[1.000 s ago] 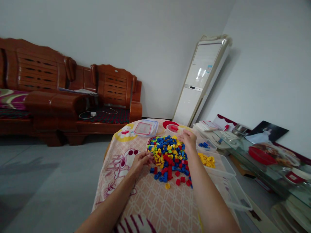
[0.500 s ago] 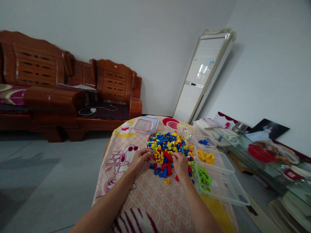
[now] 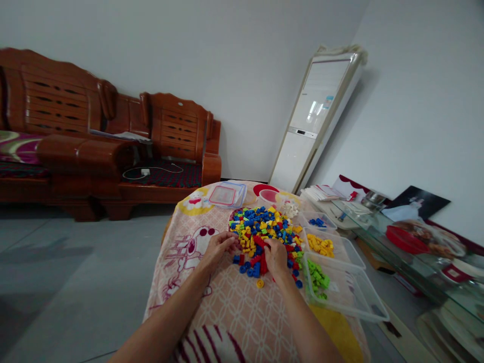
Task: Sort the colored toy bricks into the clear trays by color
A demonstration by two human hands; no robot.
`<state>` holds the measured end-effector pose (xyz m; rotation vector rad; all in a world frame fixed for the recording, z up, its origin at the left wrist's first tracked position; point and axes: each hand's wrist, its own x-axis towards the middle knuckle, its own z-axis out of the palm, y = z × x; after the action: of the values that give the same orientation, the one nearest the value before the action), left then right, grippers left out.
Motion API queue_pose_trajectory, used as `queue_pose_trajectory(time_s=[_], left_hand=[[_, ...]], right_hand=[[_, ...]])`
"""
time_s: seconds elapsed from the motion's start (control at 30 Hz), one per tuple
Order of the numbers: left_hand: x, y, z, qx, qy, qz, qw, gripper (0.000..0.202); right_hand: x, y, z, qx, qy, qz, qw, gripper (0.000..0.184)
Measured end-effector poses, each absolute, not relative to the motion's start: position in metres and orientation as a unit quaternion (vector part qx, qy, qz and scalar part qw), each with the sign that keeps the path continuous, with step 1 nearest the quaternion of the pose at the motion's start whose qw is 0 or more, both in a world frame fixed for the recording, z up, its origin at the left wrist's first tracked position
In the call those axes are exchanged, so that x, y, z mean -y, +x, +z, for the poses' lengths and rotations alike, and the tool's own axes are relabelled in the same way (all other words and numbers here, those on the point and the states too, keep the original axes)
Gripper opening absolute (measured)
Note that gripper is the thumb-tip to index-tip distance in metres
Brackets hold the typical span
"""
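Fingertips of the right hand [image 3: 277,256] are obscured by the hand itself; whether a brick is gripped cannot be determined. Contact between the left hand [image 3: 219,248] and the brick pile [image 3: 260,222] is not resolved. Lower bricks are covered by upper ones (no count possible). Both forearms [image 3: 172,312] are cut off by the bottom edge, the wooden sofa [image 3: 56,101] by the left. White pieces [image 3: 290,209] are blurred.

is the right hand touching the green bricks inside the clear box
Apart. The head view shows loose bricks, some tablecloth and the wall of the clear box between the right hand and the green bricks.
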<state>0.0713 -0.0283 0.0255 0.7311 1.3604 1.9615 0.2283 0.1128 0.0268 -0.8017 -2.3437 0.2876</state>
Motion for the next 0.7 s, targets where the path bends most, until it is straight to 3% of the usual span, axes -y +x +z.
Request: queue_pose_trajectory(time_s=[0.27, 0.7], left_hand=[[0.029, 0.071, 0.026, -0.522, 0.285, 0.736, 0.322, 0.031], [0.028, 0.071, 0.025, -0.525, 0.293, 0.732, 0.319, 0.030]], right_hand=[[-0.106, 0.239, 0.040, 0.862, -0.312, 0.165, 0.364, 0.028], [-0.103, 0.244, 0.025, 0.893, -0.284, 0.117, 0.328, 0.032]])
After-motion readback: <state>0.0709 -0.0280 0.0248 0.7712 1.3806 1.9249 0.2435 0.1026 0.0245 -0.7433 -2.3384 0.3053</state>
